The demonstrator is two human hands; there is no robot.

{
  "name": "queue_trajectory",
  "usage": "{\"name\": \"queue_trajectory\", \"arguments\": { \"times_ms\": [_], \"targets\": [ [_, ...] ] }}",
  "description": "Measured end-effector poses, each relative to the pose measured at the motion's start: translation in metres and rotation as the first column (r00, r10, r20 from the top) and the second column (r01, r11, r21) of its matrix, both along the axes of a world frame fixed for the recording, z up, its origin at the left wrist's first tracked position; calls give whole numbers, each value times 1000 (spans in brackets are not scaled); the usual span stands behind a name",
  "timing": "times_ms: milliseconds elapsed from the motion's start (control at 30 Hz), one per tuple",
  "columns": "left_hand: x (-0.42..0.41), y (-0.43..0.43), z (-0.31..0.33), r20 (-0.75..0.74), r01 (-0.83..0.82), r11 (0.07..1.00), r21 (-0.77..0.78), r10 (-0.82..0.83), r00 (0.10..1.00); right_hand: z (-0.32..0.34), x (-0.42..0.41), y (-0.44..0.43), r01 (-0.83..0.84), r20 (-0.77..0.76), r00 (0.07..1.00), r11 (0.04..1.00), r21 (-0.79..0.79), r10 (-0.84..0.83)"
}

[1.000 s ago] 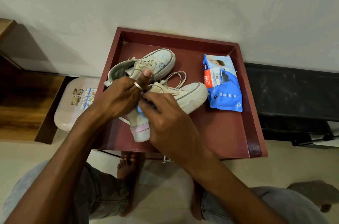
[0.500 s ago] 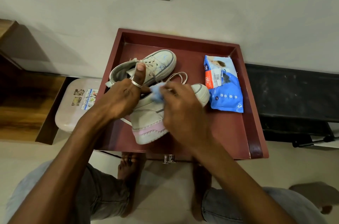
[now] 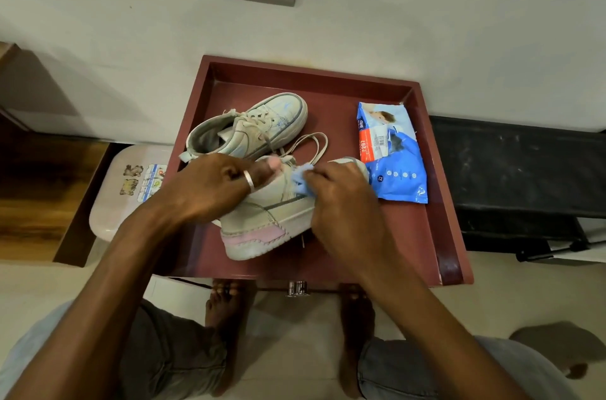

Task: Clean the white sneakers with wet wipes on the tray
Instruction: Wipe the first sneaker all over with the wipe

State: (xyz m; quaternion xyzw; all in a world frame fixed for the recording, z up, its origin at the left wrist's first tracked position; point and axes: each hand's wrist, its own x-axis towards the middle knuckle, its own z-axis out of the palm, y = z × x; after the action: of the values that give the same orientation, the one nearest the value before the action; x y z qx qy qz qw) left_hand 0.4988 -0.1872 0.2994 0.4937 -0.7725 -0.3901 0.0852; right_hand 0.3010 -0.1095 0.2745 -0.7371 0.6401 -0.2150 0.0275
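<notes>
I see the near white sneaker with a pink heel patch (image 3: 262, 229) tilted, sole toward me, mid-way across the dark red rectangular tray (image 3: 426, 235). The left hand (image 3: 210, 186) grips its top, fingers curled. The right hand (image 3: 341, 202) pinches a crumpled pale blue wet wipe (image 3: 300, 178) against its side. The second white sneaker (image 3: 255, 127) sits just beyond it, to the left. At right, the blue plastic wipe pack (image 3: 393, 153) has an orange label reading "297"; the rest is too small to read.

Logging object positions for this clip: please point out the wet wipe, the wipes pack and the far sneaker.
wet wipe (image 3: 300, 178), head view, its exposed blue fold.
wipes pack (image 3: 400, 176), head view, its blue front.
far sneaker (image 3: 282, 107), head view, its toe cap.
</notes>
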Motion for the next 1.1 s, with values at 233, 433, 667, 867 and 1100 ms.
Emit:
{"name": "queue_trajectory", "arguments": {
  "times_ms": [233,433,667,867,1100],
  "targets": [
    [1,-1,1,-46,68,997,42,-66,997,3,-29,-6,141,29,989,989,36,-142],
    [1,-2,-2,-33,79,997,10,-78,996,8,21,8,-12,253,967,1000,-6,13],
    [0,-3,-3,-20,68,998,10,-68,997,4,-50,-2,149,-83,987,981,121,-140],
    [0,-4,-4,-10,59,998,-8,-60,998,10,-18,4,94,121,988,995,32,-97],
    [1,-5,-5,-25,72,997,-1,-72,997,12,-47,-1,104,16,994,985,137,-107]
  ]
}}
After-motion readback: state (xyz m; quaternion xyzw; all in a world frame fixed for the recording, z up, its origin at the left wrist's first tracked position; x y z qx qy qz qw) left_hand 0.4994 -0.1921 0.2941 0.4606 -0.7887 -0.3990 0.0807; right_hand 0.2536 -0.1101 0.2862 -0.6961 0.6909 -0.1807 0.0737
